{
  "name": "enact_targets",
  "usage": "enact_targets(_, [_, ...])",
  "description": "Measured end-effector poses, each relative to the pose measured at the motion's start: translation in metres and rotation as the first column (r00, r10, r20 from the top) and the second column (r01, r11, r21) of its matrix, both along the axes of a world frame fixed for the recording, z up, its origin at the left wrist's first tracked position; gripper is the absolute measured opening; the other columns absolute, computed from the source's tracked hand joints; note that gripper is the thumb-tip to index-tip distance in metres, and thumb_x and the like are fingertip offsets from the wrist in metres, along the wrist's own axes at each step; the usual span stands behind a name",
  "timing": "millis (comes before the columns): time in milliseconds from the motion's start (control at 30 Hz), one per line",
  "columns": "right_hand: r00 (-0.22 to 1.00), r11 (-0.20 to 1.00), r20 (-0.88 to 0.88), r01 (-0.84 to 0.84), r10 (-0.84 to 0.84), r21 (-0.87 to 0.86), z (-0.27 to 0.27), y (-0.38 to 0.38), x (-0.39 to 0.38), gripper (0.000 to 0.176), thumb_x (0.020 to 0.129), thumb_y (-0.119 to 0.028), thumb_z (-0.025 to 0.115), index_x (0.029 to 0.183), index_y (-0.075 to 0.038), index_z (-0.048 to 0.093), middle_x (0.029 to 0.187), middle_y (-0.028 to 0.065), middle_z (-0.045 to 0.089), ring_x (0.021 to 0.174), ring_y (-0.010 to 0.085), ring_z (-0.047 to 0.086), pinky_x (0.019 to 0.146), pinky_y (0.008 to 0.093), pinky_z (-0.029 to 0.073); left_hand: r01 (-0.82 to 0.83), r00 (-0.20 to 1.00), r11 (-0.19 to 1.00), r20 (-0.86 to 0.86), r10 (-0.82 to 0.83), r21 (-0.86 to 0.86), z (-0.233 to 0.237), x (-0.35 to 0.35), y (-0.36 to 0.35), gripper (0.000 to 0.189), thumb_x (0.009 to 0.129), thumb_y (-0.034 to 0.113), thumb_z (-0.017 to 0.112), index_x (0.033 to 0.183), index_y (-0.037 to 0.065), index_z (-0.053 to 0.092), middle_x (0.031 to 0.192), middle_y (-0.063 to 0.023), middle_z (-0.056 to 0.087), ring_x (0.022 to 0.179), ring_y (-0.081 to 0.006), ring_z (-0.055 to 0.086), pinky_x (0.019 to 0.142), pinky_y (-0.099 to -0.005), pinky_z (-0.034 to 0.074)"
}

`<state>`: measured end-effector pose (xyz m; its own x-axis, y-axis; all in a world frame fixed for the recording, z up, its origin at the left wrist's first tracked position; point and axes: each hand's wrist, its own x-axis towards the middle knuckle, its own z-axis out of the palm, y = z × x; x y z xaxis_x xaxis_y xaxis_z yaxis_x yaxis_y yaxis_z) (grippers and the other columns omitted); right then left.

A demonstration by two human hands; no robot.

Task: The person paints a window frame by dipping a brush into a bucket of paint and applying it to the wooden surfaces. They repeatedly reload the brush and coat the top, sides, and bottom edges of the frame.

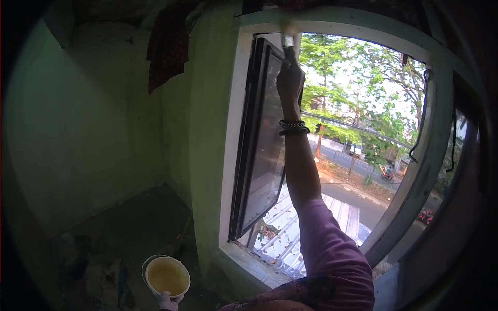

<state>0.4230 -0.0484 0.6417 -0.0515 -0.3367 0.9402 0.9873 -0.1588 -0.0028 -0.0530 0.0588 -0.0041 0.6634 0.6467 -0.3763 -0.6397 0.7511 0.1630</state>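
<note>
Overhead, brush [289,42] in closed right-hand fingers [291,79], bristles [287,26] above them, bucket [188,282] low in left-hand fingers [165,298].

Right arm [302,168] aloft, fingers [289,79] curled

No text, label, brand, number or sign can be read on the bucket [176,262], brush [289,41] or frame [234,140].
</note>
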Motion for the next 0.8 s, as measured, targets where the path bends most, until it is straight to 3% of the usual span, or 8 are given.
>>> enact_targets(100, [0.985,0.977,0.088,0.161,-0.150,-0.138,-0.002,-0.041,0.013,0.034,0.089,-0.020,0.050,0.122,-0.014,0.055,0.069,0.0218,0.059,0.058,0.0329,0.058,0.053,0.0407,0.044,-0.004,0.923,0.946,-0.363,0.128,0.324,0.062,0.020,-0.037,0.051,0.080,0.011,0.057,0.127,0.005,0.037,0.121,-0.0164,0.048,0.105,-0.0354,0.051,0.079,-0.0540,0.052])
enact_targets(133, [0.981,0.983,-0.145,0.106,-0.128,-0.150,-0.008,-0.067,0.001,0.034,0.089,-0.019,0.050,0.122,-0.014,0.055,0.070,0.0195,0.060,0.057,0.0285,0.059,0.053,0.0390,0.044,0.022,0.869,0.903,-0.455,0.195,0.429,0.070,0.025,-0.042,0.052,0.079,0.009,0.056,0.128,0.006,0.037,0.121,-0.0165,0.048,0.105,-0.0354,0.051,0.079,-0.0539,0.052])
enact_targets(167, [0.969,0.971,-0.073,0.237,-0.238,-0.019,-0.009,-0.092,0.008,0.034,0.090,-0.018,0.048,0.123,-0.016,0.055,0.076,0.0155,0.064,0.055,0.0231,0.057,0.052,0.0349,0.044,0.076,0.950,0.963,-0.313,0.009,0.259,-0.053,0.025,0.016,0.064,0.074,0.003,0.051,0.133,0.013,0.029,0.124,-0.0167,0.045,0.104,-0.0372,0.051,0.077,-0.0548,0.052])
enact_targets(300, [0.931,0.890,-0.038,0.359,-0.363,0.282,-0.013,-0.172,-0.039,0.036,0.091,-0.016,0.046,0.126,-0.007,0.051,0.088,0.0135,0.066,0.056,0.0186,0.056,0.052,0.0313,0.045,0.108,0.937,0.953,-0.348,-0.003,0.282,-0.007,0.045,0.002,0.063,0.074,0.002,0.052,0.132,0.014,0.030,0.123,-0.0169,0.046,0.104,-0.0378,0.051,0.077,-0.0555,0.052])
enact_targets(400, [0.986,0.838,-0.033,0.155,-0.162,0.524,-0.014,-0.173,-0.057,0.040,0.092,-0.025,0.042,0.126,-0.004,0.050,0.079,0.0136,0.065,0.056,0.0192,0.056,0.051,0.0335,0.044,0.120,0.933,0.946,-0.361,-0.003,0.302,0.024,0.046,-0.014,0.062,0.075,0.002,0.052,0.131,0.015,0.030,0.122,-0.0170,0.046,0.103,-0.0382,0.052,0.077,-0.0559,0.052])
enact_targets(567, [0.971,0.934,0.004,0.227,-0.237,0.277,0.006,-0.106,0.005,0.038,0.094,-0.026,0.042,0.126,-0.008,0.051,0.068,0.0180,0.061,0.056,0.0297,0.058,0.051,0.0371,0.043,0.149,0.933,0.952,-0.358,-0.045,0.267,0.008,0.048,-0.005,0.056,0.075,-0.001,0.051,0.127,0.012,0.035,0.117,-0.0172,0.050,0.101,-0.0384,0.053,0.077,-0.0569,0.051])
enact_targets(700, [0.989,0.958,0.097,0.130,-0.108,-0.257,-0.026,-0.079,-0.004,0.032,0.090,-0.016,0.048,0.121,-0.014,0.055,0.072,0.0213,0.060,0.059,0.0337,0.057,0.055,0.0379,0.044,0.167,0.950,0.935,-0.303,-0.069,0.313,-0.022,0.044,0.010,0.059,0.073,0.000,0.051,0.128,0.014,0.036,0.119,-0.0153,0.049,0.102,-0.0381,0.053,0.079,-0.0595,0.049])
enact_targets(800, [0.972,0.979,-0.116,0.202,-0.204,-0.030,-0.024,-0.111,-0.027,0.034,0.093,-0.023,0.045,0.126,-0.018,0.052,0.070,0.0162,0.061,0.050,0.0225,0.055,0.048,0.0347,0.042,0.126,0.922,0.922,-0.387,0.028,0.366,0.031,0.034,-0.026,0.064,0.073,0.002,0.053,0.131,0.016,0.031,0.121,-0.0152,0.047,0.103,-0.0376,0.052,0.079,-0.0598,0.049])
